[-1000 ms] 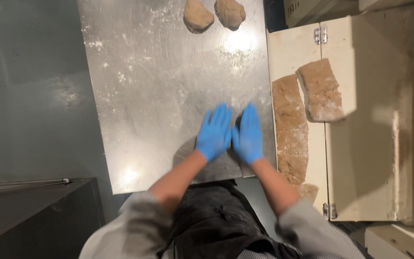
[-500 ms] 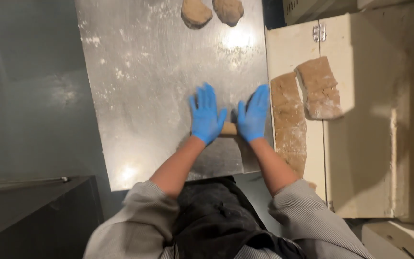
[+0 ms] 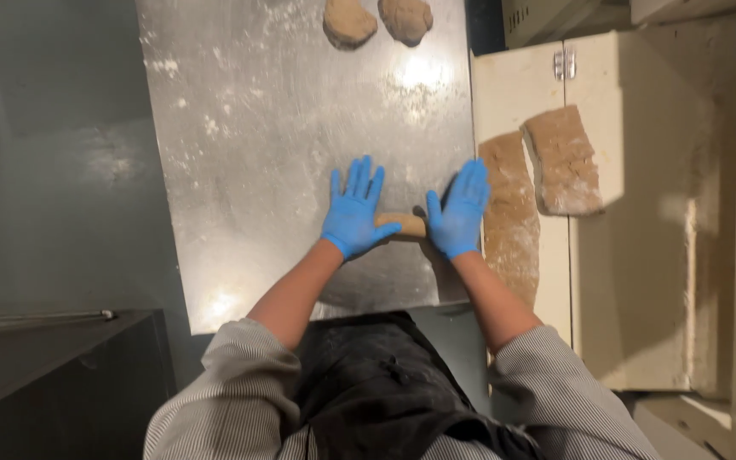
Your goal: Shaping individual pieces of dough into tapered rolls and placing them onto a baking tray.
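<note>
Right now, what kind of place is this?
Probably a bakery or kitchen work area. Gloved hands, left hand and right hand, press a dough roll on a floured metal table, with dough balls and dough slabs nearby.

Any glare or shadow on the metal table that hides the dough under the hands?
Head view: glare patch on the metal table far from the hands; dough roll between left hand and right hand evenly lit, slightly soft; left surroundings dark.
</note>
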